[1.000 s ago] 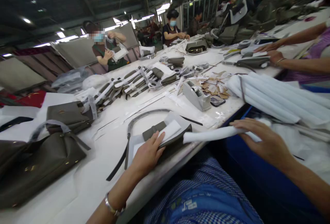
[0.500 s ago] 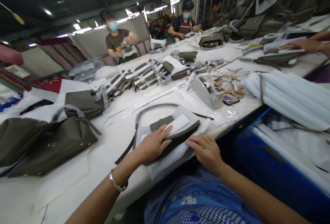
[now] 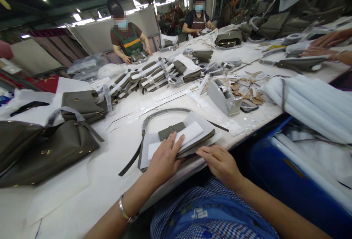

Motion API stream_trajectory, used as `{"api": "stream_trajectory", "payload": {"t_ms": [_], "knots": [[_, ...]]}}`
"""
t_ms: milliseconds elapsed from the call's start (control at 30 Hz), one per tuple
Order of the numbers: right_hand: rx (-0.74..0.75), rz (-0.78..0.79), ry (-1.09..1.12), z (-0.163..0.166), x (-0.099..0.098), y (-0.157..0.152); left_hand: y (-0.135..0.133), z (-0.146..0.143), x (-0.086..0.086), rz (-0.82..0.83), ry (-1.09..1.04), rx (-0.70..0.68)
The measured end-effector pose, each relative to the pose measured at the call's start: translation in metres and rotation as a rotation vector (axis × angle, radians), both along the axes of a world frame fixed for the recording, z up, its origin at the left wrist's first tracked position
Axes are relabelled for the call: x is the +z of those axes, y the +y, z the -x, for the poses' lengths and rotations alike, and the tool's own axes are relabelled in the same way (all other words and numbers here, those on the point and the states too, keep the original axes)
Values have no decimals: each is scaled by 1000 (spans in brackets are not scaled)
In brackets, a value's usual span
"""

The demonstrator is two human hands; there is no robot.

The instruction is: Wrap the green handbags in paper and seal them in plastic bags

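An olive handbag [image 3: 143, 161] lies on its side in front of me, its long strap [image 3: 145, 123] looped behind it under clear wrap. A white foam piece [image 3: 189, 136] rests on the bag beside its olive tab [image 3: 172, 131]. My left hand [image 3: 166, 158] presses on the foam and bag with fingers stretched out, thumb at the near edge. My right hand [image 3: 221, 164] has thumb and fingers pinched together at the bag's near right edge. They appear to hold a thin white sheet [image 3: 216, 138], partly hidden under the bag.
A tape dispenser [image 3: 224, 98], phone [image 3: 249, 106] and cardboard scraps [image 3: 251, 88] lie beyond the bag. Wrapped straps [image 3: 154, 77] are piled behind; larger handbags [image 3: 66, 143] sit left. White foam rolls [image 3: 310, 103] and a blue bin [image 3: 275, 169] stand right. Co-workers [image 3: 132, 41] work across the table.
The white sheet that stuck out along the bag's near edge now shows much less. My left hand has shifted slightly down; my right fingertips have moved slightly left.
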State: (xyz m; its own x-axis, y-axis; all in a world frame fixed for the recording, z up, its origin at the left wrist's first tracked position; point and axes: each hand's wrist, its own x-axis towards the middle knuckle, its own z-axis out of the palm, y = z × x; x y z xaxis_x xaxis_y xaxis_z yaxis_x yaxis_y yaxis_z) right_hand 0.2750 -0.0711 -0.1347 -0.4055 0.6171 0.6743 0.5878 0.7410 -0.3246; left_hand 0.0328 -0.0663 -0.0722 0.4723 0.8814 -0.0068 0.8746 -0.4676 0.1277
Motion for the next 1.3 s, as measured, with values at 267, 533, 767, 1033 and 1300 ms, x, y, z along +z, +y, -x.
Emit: {"api": "stream_trajectory", "payload": {"t_ms": [267, 533, 767, 1033, 1300], "knots": [[-106, -158, -161, -41, -3, 32, -7, -11, 1, -16, 7, 67], [-137, -329, -76, -36, -19, 44, -12, -20, 4, -62, 16, 139], [-101, -277, -104, -39, -17, 43, -13, -19, 6, -70, 8, 142], [-19, -162, -157, -31, 0, 35, -12, -19, -1, -48, -56, 158], [84, -198, -151, -40, 31, 36, -12, -20, -13, -120, -65, 176]]}}
